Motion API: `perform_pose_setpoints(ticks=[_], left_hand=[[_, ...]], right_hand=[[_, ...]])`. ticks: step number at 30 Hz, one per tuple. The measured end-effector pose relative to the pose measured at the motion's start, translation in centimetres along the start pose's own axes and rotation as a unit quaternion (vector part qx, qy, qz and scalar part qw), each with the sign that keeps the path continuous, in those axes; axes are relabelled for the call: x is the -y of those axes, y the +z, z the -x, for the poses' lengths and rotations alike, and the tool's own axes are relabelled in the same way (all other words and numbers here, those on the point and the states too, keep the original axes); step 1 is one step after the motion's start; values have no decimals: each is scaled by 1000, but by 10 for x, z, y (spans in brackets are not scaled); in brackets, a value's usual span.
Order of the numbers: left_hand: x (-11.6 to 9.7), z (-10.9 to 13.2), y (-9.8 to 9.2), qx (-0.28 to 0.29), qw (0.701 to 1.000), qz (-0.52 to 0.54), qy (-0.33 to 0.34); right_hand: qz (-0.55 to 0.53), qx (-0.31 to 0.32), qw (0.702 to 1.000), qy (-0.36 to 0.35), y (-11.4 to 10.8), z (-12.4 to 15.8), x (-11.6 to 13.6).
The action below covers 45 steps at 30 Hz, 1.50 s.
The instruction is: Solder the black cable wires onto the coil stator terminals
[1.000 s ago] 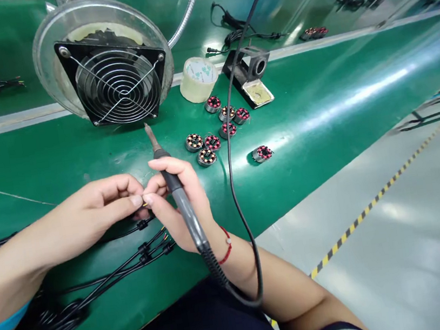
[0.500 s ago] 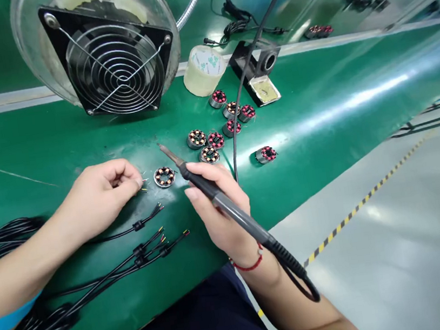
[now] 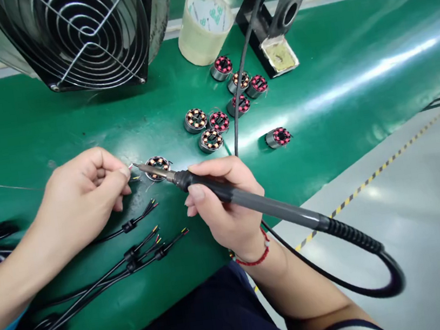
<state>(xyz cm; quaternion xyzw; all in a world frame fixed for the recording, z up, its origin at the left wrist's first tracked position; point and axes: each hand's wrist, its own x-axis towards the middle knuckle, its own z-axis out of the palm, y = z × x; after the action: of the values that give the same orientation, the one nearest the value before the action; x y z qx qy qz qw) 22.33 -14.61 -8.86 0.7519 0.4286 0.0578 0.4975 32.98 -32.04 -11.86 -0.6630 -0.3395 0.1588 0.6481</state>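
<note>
My right hand (image 3: pixel 230 207) grips a soldering iron (image 3: pixel 274 203), its tip pointing left and meeting, or nearly meeting, the end of a thin wire (image 3: pixel 131 166). That wire sticks out from the pinched thumb and forefinger of my left hand (image 3: pixel 88 189); the rest of it is hidden behind the fingers. Just right of the left fingertips, a motor stator (image 3: pixel 157 168) with copper windings lies on the green bench, partly behind the iron. Below my left hand lie black cables (image 3: pixel 135 259) with bared coloured wire ends.
Several more stators (image 3: pixel 211 140) with copper or red windings stand right of centre. A fan with a wire guard (image 3: pixel 89 36), a tape roll (image 3: pixel 204 28) and an iron stand with a sponge (image 3: pixel 279 55) are at the back. The iron's cord (image 3: pixel 248 46) crosses the bench.
The soldering iron has swung left and down, its tip now at the wire by my left fingers. The view has shifted closer to the bench. My left hand keeps its pinch.
</note>
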Motion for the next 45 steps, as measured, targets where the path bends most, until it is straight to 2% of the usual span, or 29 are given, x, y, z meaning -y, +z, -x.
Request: perform_pose_setpoints(ticks=[5,14,24,27,31,35,39,45], left_hand=[[-1,1,1,-13,1000,-15,1],[-1,2,1,-28,999,-16,6],[-1,2,1,-28,999,-10,-10],[-1,1,1,-31,999,-14,-2],[-1,1,1,-26,999,-20,17],[-1,1,1,-25,999,-29,12],[-1,0,0,-22,999,-34,5],[1,0,-2,-9,999,-40,-4]], right_hand=[[-33,15,999,-3,3,-3,3],[-33,20,999,38,2,-2,1],[-16,0,1000,9,2,-5,2],[-6,33,999,-1,3,-10,2],[-30,129,991,6,7,-26,8],[72,199,977,15,16,-50,11],[117,190,975,2,30,-62,-5],[126,186,974,-9,42,-58,-27]])
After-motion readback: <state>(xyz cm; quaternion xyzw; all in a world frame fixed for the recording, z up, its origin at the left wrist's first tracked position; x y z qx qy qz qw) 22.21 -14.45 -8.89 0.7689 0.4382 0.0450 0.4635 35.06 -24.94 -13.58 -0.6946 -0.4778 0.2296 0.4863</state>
